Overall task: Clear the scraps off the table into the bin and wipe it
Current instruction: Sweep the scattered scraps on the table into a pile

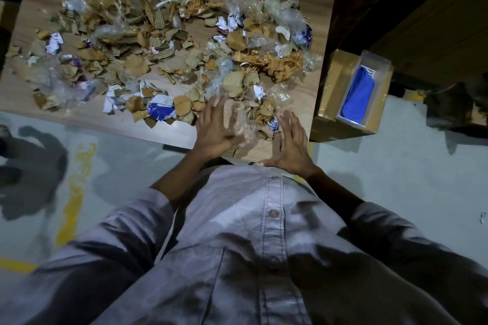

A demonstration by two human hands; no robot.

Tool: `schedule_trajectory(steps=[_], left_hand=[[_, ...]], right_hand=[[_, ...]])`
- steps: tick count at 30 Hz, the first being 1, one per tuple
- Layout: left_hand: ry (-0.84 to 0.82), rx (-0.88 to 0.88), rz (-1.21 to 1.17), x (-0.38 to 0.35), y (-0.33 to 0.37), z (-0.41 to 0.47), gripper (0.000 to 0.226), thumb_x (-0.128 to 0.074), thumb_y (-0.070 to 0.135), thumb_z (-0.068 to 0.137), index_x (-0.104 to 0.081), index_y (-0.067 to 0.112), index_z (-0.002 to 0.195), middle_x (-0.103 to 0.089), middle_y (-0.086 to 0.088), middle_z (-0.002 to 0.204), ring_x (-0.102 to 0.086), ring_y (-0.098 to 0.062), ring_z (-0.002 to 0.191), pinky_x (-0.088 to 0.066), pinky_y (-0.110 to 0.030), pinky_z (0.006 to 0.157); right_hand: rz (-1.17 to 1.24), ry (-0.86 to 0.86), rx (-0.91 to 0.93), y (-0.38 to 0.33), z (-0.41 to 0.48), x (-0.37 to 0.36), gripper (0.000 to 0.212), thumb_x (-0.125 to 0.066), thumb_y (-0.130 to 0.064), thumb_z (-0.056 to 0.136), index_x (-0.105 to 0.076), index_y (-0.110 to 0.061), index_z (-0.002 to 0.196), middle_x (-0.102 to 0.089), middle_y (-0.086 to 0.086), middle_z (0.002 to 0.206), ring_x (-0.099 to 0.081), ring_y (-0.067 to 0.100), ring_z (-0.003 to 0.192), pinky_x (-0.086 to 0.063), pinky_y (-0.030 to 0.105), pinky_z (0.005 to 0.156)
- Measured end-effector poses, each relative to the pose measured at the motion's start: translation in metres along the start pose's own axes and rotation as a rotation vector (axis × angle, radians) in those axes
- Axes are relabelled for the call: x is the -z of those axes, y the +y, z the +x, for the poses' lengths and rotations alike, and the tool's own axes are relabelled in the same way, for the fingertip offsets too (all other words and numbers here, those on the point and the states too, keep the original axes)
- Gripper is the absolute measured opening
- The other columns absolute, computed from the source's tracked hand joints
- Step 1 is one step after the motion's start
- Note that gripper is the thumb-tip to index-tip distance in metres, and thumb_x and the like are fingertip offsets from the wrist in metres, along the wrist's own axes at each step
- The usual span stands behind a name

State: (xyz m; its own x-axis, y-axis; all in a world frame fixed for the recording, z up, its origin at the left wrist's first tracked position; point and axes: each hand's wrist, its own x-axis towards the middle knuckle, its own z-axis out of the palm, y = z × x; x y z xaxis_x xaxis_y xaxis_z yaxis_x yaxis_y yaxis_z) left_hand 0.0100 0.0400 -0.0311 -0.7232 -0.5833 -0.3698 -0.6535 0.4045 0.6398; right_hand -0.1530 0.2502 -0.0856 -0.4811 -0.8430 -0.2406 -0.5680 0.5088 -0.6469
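The tabletop (84,113) fills the upper left and centre of the frame. The scraps (163,42), which are torn corrugated card, crumpled white and blue paper and clear film, cover nearly all of it. They form a loose field whose long axis runs from the upper left corner down toward the lower right corner beside the person, and no single piece gives it a direction. At the near edge, just below centre, the left hand (216,129) lies palm down with its fingers straight and spread, tips pointing up the frame and touching the litter. It is blurred, so I cannot tell how hard it presses. Between the two hands sits a small heap (254,120) of card and film, longer up and down the frame than across. To its right the right hand (290,148) stands more on edge, fingers straight and slightly apart, palm turned toward the heap and gripping nothing. The hands flank the heap rather than hold it. Further right, just off the tabletop's right edge and lower than it, stands an open cardboard box (330,82). It holds a clear container (380,71) with a blue cloth (359,95) inside. That box is likely the bin, though I cannot confirm it. If so, the heap must travel rightward over the corner: the right hand is nearer the box, and the left hand is better placed to push from behind.
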Motion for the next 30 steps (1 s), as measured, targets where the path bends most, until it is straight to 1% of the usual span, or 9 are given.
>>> schedule_trajectory(steps=[2,7,12,15,17,21,25,28,30], left_hand=[[-0.097,-0.041,0.149,-0.012,-0.004,-0.009,0.144,-0.089,0.067,0.058,0.003,0.032,0.164,0.015,-0.009,0.170,0.010,-0.032,0.158,0.001,-0.057,0.125],[-0.157,-0.097,0.367,-0.019,-0.012,0.004,0.157,-0.096,0.061,0.047,0.002,0.026,0.165,0.016,-0.018,0.169,0.014,-0.038,0.157,0.005,-0.058,0.125],[-0.034,-0.053,0.383,0.005,-0.009,0.048,0.151,-0.089,0.074,0.048,-0.008,0.024,0.165,0.007,-0.023,0.169,0.005,-0.045,0.156,0.004,-0.058,0.124],[0.068,-0.036,0.443,0.021,-0.002,0.072,0.137,-0.083,0.073,0.064,-0.010,0.018,0.165,0.000,-0.023,0.170,-0.002,-0.043,0.157,0.000,-0.054,0.125],[0.131,-0.071,0.384,0.030,0.002,0.083,0.132,-0.074,0.082,0.066,-0.015,0.015,0.164,-0.006,-0.023,0.169,-0.006,-0.042,0.157,-0.005,-0.057,0.125],[0.136,-0.226,0.297,0.028,0.003,0.078,0.135,-0.075,0.081,0.065,-0.014,0.013,0.164,-0.006,-0.022,0.169,-0.006,-0.043,0.156,-0.007,-0.062,0.123],[0.082,-0.427,0.335,0.003,-0.006,0.038,0.122,-0.069,0.077,0.075,-0.009,0.018,0.164,-0.008,-0.024,0.169,-0.004,-0.043,0.157,0.001,-0.059,0.123],[-0.027,-0.705,0.614,-0.021,-0.013,0.013,0.088,-0.040,0.070,0.096,-0.009,0.027,0.166,-0.006,-0.021,0.171,0.003,-0.042,0.157,0.000,-0.064,0.124],[-0.129,-0.843,0.697,-0.039,-0.025,0.009,0.075,-0.040,0.060,0.102,-0.018,0.024,0.165,-0.008,-0.013,0.172,-0.003,-0.040,0.158,-0.011,-0.065,0.123]], right_hand=[[-0.039,-0.018,0.015,-0.002,0.004,-0.003,0.143,-0.077,-0.088,0.056,-0.005,-0.032,0.166,0.013,0.003,0.174,0.014,0.026,0.161,-0.002,0.063,0.126],[-0.008,0.000,0.033,-0.018,0.036,-0.003,0.128,-0.083,-0.071,0.069,-0.011,-0.028,0.167,0.007,0.013,0.173,0.008,0.032,0.160,-0.004,0.060,0.124],[0.019,0.038,0.032,-0.040,0.082,-0.002,0.104,-0.063,-0.076,0.085,-0.011,-0.034,0.165,-0.033,0.028,0.151,-0.025,0.044,0.147,-0.027,0.065,0.118],[0.044,0.048,0.010,-0.051,0.106,-0.003,0.100,-0.044,-0.085,0.087,-0.015,-0.030,0.165,-0.030,0.034,0.154,-0.017,0.049,0.153,-0.025,0.063,0.120],[0.098,0.061,-0.006,-0.058,0.116,0.002,0.099,-0.054,-0.082,0.086,-0.013,-0.036,0.164,-0.020,0.031,0.162,-0.010,0.048,0.156,-0.024,0.065,0.120],[0.229,0.082,-0.018,-0.057,0.095,0.017,0.110,-0.077,-0.074,0.077,-0.014,-0.046,0.163,0.009,0.011,0.174,0.013,0.037,0.160,-0.008,0.065,0.126],[0.139,0.091,0.066,-0.027,0.033,0.019,0.123,-0.085,-0.066,0.073,-0.016,-0.025,0.167,0.007,0.008,0.174,-0.001,0.036,0.161,-0.019,0.067,0.123],[-0.086,0.023,0.045,0.000,-0.003,0.010,0.123,-0.073,-0.074,0.080,-0.009,-0.016,0.167,0.002,0.010,0.175,0.001,0.030,0.162,-0.018,0.062,0.125],[-0.228,-0.016,0.010,0.009,-0.012,0.002,0.114,-0.056,-0.077,0.088,-0.006,-0.012,0.167,0.000,0.008,0.175,0.005,0.026,0.162,-0.009,0.057,0.128]])
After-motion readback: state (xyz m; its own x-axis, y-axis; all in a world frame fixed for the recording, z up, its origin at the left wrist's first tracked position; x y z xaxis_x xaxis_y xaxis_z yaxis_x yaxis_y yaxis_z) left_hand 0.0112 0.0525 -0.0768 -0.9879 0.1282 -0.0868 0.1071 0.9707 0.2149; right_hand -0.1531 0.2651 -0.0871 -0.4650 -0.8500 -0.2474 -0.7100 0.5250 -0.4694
